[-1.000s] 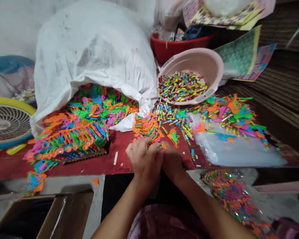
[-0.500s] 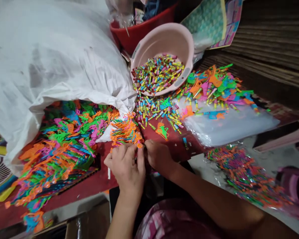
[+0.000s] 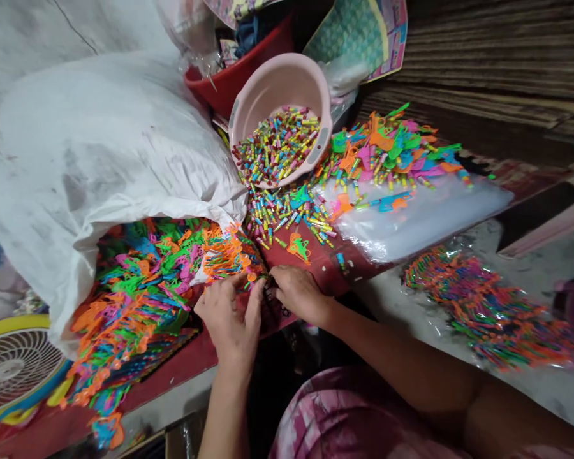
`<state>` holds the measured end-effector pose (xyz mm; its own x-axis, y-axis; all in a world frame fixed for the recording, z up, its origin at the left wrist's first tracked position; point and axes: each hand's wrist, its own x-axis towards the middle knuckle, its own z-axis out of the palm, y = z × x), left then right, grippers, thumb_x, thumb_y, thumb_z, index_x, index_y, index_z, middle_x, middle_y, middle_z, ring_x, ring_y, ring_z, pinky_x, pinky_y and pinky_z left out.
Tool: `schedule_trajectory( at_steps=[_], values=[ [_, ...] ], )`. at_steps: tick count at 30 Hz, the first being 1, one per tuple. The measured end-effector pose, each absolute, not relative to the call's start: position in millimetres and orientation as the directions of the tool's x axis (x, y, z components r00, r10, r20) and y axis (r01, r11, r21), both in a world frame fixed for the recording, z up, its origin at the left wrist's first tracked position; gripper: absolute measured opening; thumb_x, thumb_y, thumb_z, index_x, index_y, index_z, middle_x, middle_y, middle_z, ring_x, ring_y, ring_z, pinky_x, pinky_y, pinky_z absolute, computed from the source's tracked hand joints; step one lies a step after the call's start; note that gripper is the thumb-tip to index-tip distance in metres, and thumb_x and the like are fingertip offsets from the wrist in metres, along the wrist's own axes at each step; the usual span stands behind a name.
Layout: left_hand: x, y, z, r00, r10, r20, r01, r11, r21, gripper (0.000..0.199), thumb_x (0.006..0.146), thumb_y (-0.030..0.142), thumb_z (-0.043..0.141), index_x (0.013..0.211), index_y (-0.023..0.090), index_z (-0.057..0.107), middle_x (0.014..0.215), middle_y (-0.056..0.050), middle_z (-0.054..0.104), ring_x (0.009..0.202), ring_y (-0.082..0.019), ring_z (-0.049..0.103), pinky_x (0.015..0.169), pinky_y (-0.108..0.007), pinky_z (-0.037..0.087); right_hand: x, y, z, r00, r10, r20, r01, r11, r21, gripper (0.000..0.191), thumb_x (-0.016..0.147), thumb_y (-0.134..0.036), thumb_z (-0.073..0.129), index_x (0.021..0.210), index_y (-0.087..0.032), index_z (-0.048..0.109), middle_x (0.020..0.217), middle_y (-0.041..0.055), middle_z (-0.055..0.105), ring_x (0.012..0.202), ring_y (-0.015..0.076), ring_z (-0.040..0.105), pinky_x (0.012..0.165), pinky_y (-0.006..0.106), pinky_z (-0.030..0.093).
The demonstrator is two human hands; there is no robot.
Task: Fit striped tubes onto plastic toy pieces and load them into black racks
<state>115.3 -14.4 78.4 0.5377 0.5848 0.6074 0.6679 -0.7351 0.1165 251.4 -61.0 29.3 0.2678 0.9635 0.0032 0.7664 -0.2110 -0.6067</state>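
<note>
My left hand [image 3: 232,315] is at the table's front edge, thumb and fingers apart, its fingertips at the near end of a row of stacked orange and multicolored plastic pieces [image 3: 227,255]. Close on its right, my right hand [image 3: 296,292] has its fingers curled together near the end of that row; whatever they grip is too small to make out. A green and orange piece [image 3: 299,247] lies on the red table [image 3: 323,273] beyond my right hand. Small striped tubes [image 3: 287,217] are scattered behind it.
A white sack [image 3: 119,153] spills colorful plastic pieces [image 3: 143,306] at left, beside a fan [image 3: 16,373]. A pink basin [image 3: 280,83] of striped tubes stands behind. More pieces [image 3: 392,150] lie on clear plastic bags [image 3: 425,213] at right; a filled bag [image 3: 488,306] is lower right.
The camera view has shifted, bringing more of the fan into sight. My left thumb and fingers have spread farther apart, while my right hand stays curled beside them.
</note>
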Motion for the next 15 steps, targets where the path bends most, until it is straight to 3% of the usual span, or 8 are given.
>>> schedule_trajectory(
  at_steps=[5,9,15],
  values=[
    [117.3,-9.7,80.8,0.556,0.532,0.638,0.646,-0.76,0.071,0.023,0.087,0.041,0.066,0.081,0.019,0.064,0.083,-0.003,0.068,0.08,-0.019,0.06,0.077,-0.034,0.037,253.9,-59.4,32.2,0.25,0.967,0.043,0.783,-0.176,-0.596,0.02,0.093,-0.029,0.054,0.103,-0.017,0.065,0.103,0.009,0.071,0.096,0.0226,0.067,0.078,0.029,0.047],
    [121.4,-7.3,85.0,0.581,0.542,0.607,0.674,-0.739,0.014,0.024,0.087,0.042,0.065,0.078,0.02,0.064,0.08,-0.003,0.066,0.079,-0.02,0.059,0.075,-0.034,0.036,250.8,-55.2,29.7,0.221,0.971,0.086,0.824,-0.139,-0.549,0.024,0.097,-0.023,0.044,0.102,-0.015,0.066,0.1,0.0105,0.071,0.092,0.0227,0.068,0.077,0.029,0.048],
    [128.1,-6.8,84.4,0.549,0.604,0.578,0.719,-0.693,0.041,0.027,0.087,0.043,0.064,0.075,0.019,0.065,0.078,-0.003,0.063,0.076,-0.019,0.057,0.073,-0.034,0.035,248.3,-47.4,25.3,0.208,0.973,0.1,0.822,-0.119,-0.557,0.028,0.1,-0.022,0.037,0.103,-0.016,0.064,0.098,0.0097,0.071,0.09,0.0237,0.068,0.075,0.03,0.05]
  ],
)
